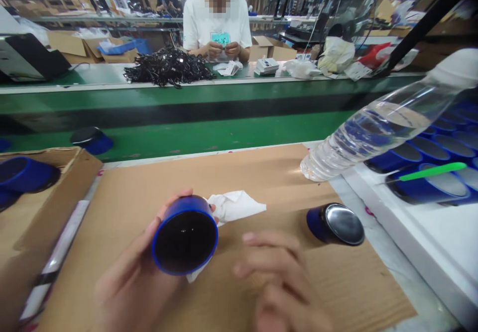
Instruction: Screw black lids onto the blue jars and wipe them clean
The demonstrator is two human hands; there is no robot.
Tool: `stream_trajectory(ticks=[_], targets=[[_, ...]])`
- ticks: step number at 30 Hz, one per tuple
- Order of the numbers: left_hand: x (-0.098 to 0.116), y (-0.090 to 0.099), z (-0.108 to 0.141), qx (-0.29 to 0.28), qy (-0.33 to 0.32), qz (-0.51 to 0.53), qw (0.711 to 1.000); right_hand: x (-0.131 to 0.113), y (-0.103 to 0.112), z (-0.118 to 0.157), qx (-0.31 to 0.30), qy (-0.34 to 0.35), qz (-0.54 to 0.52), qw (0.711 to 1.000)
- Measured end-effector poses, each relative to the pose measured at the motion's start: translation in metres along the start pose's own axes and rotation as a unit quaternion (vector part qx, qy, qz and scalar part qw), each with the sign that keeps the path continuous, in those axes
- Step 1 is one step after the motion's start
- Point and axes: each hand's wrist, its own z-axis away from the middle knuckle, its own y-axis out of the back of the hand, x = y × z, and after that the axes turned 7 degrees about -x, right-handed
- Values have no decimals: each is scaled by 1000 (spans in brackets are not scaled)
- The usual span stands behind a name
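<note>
1. Blue cylindrical canister point(184, 236) is held up in the left hand point(130, 277), the fingers clamped around its side, with a white tissue point(237, 206) bunched behind it.
2. Right hand point(278, 282) is kept just beside it, the fingers loosely curled together and clamped on nothing.
3. Second blue canister point(336, 225), silver end showing, is laid on a cardboard sheet point(179, 182) covering the table.
4. Plastic water bottle point(373, 128) is seen above a group of blue canisters point(429, 148).
5. Beyond a green conveyor belt point(168, 138), a black cable heap point(168, 65) is piled before a co-worker point(216, 28).

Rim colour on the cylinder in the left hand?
Cylinder rim is bright blue around a black end face; best in the head view.
</note>
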Motion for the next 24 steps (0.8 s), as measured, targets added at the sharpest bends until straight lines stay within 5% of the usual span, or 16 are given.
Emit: stream_trajectory(ticks=[5,9,15,24], targets=[[-5,-2,5,20,4,-36,999,-7,7,-4,-53,-150,40,986],[-19,0,2,14,-29,-90,995,-12,-9,0,-153,-140,35,978],[-19,-7,-3,-14,-21,-70,997,-9,-9,-1,-214,-147,-7,966],[-23,-2,-8,15,-4,-80,997,-8,-6,-3,-202,-186,-98,957]])
